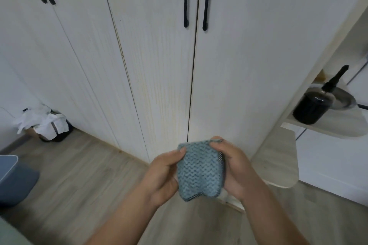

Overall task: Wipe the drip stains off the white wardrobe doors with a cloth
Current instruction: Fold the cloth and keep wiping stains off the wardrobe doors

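Knitted cloth [200, 171], matt wood-grain doors [159, 55]

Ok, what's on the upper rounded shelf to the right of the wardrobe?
A dark pump bottle stands on the shelf, with a shiny metal dish behind it, partly covered by the bottle. The dish's contents cannot be seen.

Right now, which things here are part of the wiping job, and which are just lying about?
Job: blue cloth, held by left hand and right hand; streaked wardrobe door.
Lying about: black pump bottle, metal pan, bin.
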Demonstrator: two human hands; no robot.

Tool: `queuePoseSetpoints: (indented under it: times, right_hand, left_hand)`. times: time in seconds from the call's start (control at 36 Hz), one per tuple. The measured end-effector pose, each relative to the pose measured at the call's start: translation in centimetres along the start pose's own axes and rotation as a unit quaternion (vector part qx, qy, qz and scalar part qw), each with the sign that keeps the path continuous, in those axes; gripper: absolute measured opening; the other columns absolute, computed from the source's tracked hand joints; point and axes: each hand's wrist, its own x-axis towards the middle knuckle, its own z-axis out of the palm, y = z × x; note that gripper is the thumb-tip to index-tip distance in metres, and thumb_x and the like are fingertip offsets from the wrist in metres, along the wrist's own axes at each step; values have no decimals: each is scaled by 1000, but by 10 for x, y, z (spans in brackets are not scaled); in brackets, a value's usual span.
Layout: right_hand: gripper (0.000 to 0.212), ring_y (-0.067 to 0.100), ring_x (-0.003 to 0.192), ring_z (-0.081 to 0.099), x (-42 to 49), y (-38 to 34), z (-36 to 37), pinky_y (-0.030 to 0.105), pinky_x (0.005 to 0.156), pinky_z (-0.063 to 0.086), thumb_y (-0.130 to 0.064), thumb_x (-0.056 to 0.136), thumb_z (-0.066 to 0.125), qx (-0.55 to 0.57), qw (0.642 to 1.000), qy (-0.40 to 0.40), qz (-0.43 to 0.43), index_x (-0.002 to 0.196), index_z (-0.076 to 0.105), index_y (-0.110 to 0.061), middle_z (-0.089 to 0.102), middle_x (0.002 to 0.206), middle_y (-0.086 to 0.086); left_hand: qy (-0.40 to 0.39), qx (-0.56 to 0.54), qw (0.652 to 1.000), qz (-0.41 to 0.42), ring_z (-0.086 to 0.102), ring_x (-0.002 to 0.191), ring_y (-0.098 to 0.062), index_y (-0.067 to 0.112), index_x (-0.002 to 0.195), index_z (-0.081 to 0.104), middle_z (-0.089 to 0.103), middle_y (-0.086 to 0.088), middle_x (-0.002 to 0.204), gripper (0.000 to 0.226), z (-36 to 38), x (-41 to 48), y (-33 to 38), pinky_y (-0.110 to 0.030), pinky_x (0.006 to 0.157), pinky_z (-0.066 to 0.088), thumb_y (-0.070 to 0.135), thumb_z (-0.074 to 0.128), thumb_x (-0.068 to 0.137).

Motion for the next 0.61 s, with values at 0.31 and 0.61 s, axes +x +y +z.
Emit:
queuePoseSetpoints:
  times: [0.31,0.61]
  right_hand:
    - [28,35,97,73,21,7,-25,42,76,60,-7,90,70,-76,989,123,11,114,66,6,73,109,24]
    - [52,39,132,55,47,7,21,50,106,45,-32,98,62,15,993,-72,88,136,59,4,54,145,26]
  left_hand:
    - [175,141,968,114,67,70,-19,0,103,63,73,-13,86,23,6,-4,-8,-30,58,52,19,51,106]
    - [118,66,982,130,72,96,-33,-5,115,62,73,-25,109,27,-27,12,37,-43,81,59,18,52,103]
